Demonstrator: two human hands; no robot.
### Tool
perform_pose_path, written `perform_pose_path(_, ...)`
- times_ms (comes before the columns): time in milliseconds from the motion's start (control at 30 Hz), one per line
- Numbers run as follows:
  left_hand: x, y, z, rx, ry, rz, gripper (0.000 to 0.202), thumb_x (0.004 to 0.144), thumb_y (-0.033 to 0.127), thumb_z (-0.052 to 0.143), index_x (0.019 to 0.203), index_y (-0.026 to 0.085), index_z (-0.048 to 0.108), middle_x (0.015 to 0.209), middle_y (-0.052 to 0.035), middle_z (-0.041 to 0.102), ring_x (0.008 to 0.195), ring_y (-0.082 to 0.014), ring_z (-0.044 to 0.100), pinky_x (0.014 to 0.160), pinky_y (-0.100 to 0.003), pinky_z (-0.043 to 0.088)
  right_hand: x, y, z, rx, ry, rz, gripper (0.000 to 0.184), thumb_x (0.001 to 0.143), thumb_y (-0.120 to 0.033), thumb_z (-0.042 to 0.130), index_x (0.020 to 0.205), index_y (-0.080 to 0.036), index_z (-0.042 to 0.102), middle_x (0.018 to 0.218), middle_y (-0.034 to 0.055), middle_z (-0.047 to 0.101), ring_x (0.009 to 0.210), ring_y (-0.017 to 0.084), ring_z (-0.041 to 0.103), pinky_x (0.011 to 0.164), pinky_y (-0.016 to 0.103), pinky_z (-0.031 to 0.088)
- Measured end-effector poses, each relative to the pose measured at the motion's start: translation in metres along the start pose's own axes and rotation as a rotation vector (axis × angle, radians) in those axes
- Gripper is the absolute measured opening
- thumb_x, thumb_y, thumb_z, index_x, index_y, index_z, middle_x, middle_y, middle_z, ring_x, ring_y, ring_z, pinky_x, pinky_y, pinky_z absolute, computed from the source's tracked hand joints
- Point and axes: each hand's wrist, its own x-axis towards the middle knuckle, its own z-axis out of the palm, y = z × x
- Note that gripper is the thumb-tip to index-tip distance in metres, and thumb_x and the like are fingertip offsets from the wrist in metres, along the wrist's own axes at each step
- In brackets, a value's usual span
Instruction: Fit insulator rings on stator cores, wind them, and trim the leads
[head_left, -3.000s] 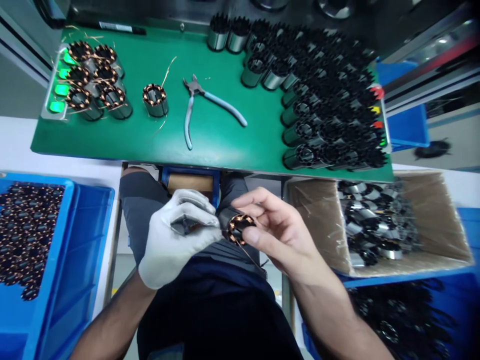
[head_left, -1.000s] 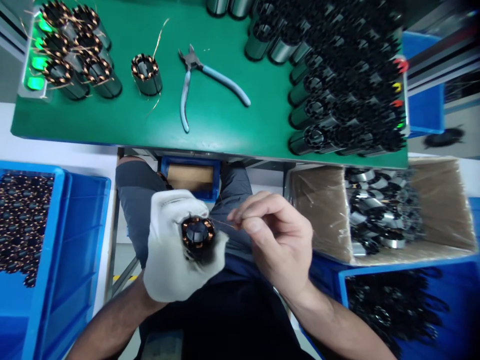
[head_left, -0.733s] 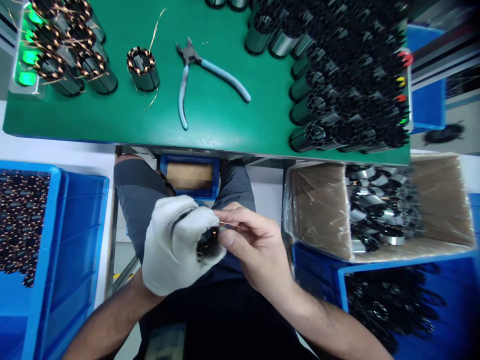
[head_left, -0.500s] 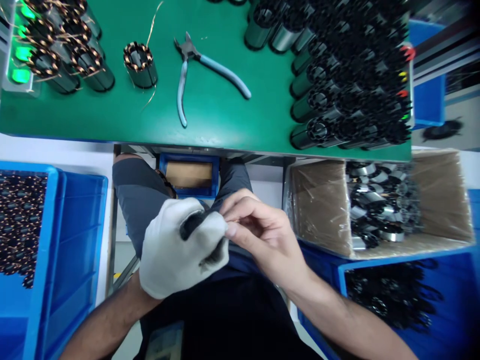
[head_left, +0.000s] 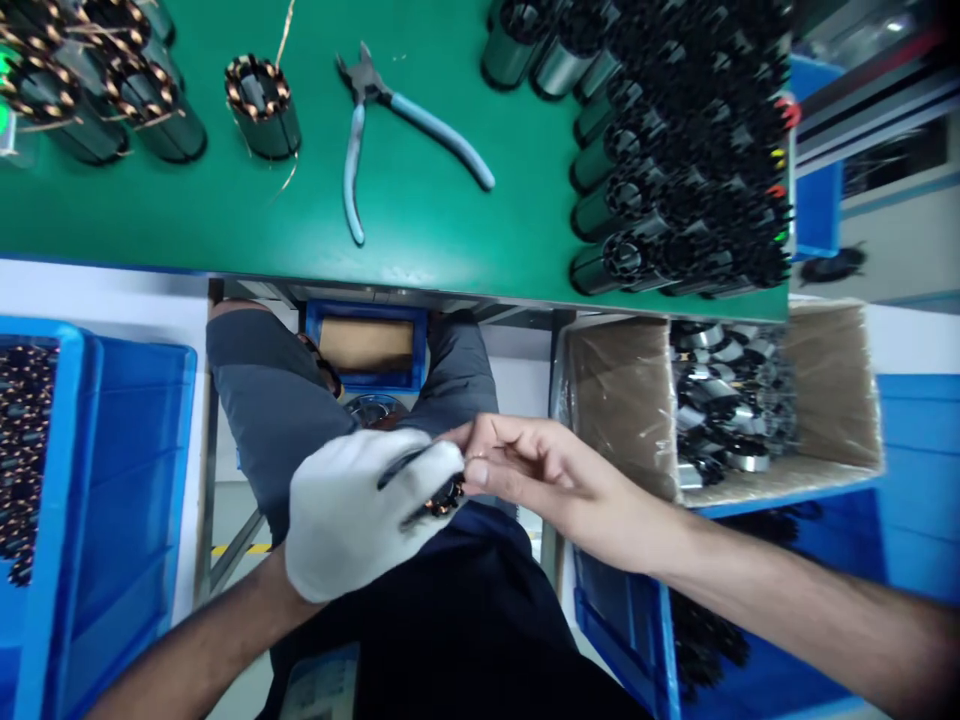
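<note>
My left hand (head_left: pixel 360 515), in a white glove, is wrapped round a dark motor stator (head_left: pixel 446 495) held above my lap. Copper windings show at the stator's right end; the glove hides most of its body. The bare thumb and fingers of my right hand (head_left: pixel 532 475) are pinched together at that end, on what looks like a thin copper wire (head_left: pixel 477 458), mostly hidden by the fingertips. On the green bench ahead, one wound stator (head_left: pixel 262 108) stands upright with loose wire ends. Beside it lie diagonal cutters (head_left: pixel 367 85) with blue handles, jaws apart.
More wound stators (head_left: pixel 161 110) stand at the bench's left, and rows of black unwound cores (head_left: pixel 611 260) at its right. A blue bin (head_left: pixel 139 450) of wound parts is at left. A cardboard box (head_left: pixel 619 400) of metal rings sits at right, above another blue bin (head_left: pixel 626 640).
My left hand has turned the stator so its copper end shows. My right hand has shifted slightly right and down, its forearm swinging outward. The view has shifted a little.
</note>
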Motion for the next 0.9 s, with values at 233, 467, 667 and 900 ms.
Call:
perform_pose_path(233,0.015,0.006,-0.017,-0.542,-0.454,-0.334,0.055,0.091,0.014,0.086,0.143,0.029,0.077,0.13,-0.0023,0.089,0.11,-0.0255,0.089,0.096,-0.032,0.072,0.01,-0.016,-0.039,-0.361,-0.042,-0.485,0.023,0.09,-0.044,0.103,0.107,-0.035,0.09,0.126,0.0039,0.09,0.115,0.028,0.085,0.105,0.043,0.07)
perform_pose_path(467,0.019,0.009,-0.026,-0.334,-0.269,-0.011,0.034,0.1,0.011,0.075,0.117,0.038,0.087,0.145,0.0024,0.085,0.119,-0.0239,0.088,0.106,-0.032,0.071,0.006,-0.007,-0.028,0.309,-0.403,0.287,0.038,0.1,-0.054,0.092,0.107,-0.017,0.084,0.083,0.0036,0.084,0.061,0.013,0.074,0.056,0.021,0.06)
perform_pose_path(667,0.031,0.015,-0.025,-0.189,-0.309,-0.081,0.023,0.091,0.033,0.087,0.115,0.03,0.088,0.109,-0.0018,0.091,0.092,-0.0269,0.088,0.084,-0.034,0.069,0.003,-0.019,-0.02,-0.25,-0.168,-0.109,0.035,0.104,-0.038,0.089,0.074,-0.025,0.075,0.062,-0.0054,0.066,0.048,0.008,0.05,0.045,0.023,0.04)
perform_pose_path(900,0.025,0.011,-0.036,-0.113,-0.201,-0.121,0.027,0.094,0.022,0.088,0.12,0.03,0.082,0.127,-0.0002,0.089,0.112,-0.0218,0.088,0.103,-0.029,0.069,0.006,-0.042,-0.048,-0.372,-0.016,-0.326,0.049,0.091,-0.059,0.101,0.076,-0.02,0.075,0.078,-0.0002,0.069,0.068,0.01,0.059,0.059,0.024,0.045)
